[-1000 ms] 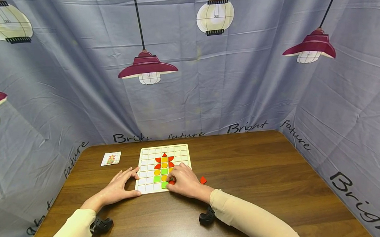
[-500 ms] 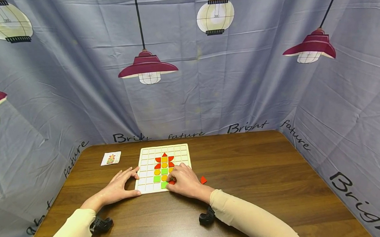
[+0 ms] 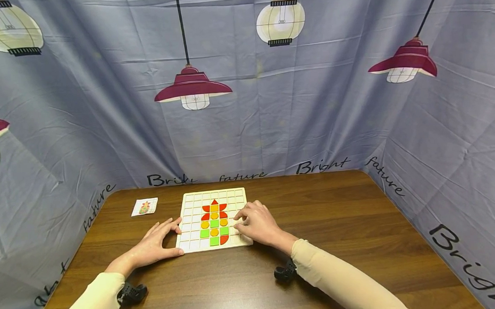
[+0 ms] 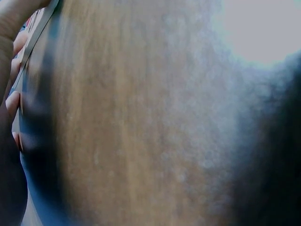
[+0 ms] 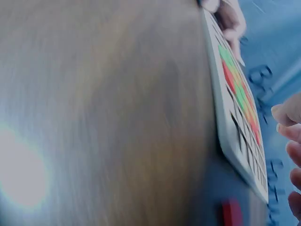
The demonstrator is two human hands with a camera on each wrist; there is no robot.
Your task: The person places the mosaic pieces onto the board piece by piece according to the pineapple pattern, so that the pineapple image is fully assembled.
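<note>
A pale square grid board (image 3: pixel 191 205) lies on the table, bearing several flat red, yellow and green pieces in an upright figure. My left hand (image 3: pixel 153 247) touches the board's left side, thumb at the near corner and fingers spread along the edge. Over the right part of the board hovers my right hand (image 3: pixel 259 224), thumb and index finger apart with nothing between them. A red quarter-round piece (image 3: pixel 224 240) sits in the lowest row beside a green square (image 3: pixel 214 241). In the right wrist view a loose red piece (image 5: pixel 231 213) lies off the board; the hand hides it from the head view.
A small white card (image 3: pixel 144 206) printed with a coloured figure on a grid lies at the back left of the brown wooden table (image 3: pixel 341 224). Behind it hangs a grey-blue curtain (image 3: pixel 237 126) with printed lamps and lettering.
My right hand has let go of the red quarter-round piece, lifted and moved right, uncovering the figure's lower right. It now covers the loose red piece. The left hand has stayed put.
</note>
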